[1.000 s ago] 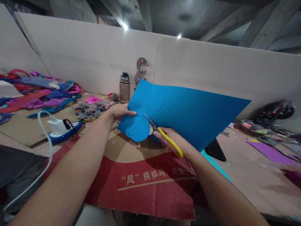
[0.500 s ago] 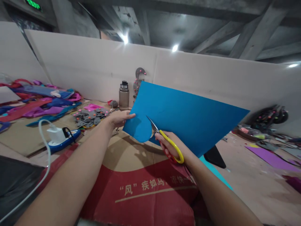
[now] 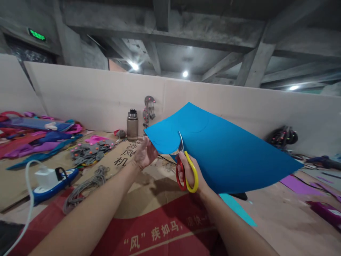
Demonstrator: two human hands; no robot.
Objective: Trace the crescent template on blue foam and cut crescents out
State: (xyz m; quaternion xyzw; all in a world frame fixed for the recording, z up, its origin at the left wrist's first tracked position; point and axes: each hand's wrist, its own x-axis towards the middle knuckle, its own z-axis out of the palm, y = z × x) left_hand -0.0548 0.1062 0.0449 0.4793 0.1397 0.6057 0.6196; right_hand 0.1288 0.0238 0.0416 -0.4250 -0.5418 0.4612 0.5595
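Note:
I hold a large blue foam sheet [image 3: 226,153] up over the cardboard-covered table. My left hand [image 3: 144,154] pinches its left corner, fingers closed on the edge. My right hand [image 3: 188,170] grips scissors [image 3: 186,167] with red and yellow handles; the blades point up into a curved cut in the sheet, beside a rounded flap at the left. Faint drawn curves show on the sheet above the blades.
A brown water bottle [image 3: 132,124] stands by the white partition. Grey felt pieces [image 3: 89,151] and coloured strips [image 3: 37,137] lie at the left, with a white charger on a blue device [image 3: 50,177] and a rope coil [image 3: 87,185]. Purple scraps [image 3: 298,185] lie at the right.
The sheet has been lifted and turned flatter, and the scissors have swung from slanting left to pointing up. My left hand has shifted under the corner. The view has tilted upward.

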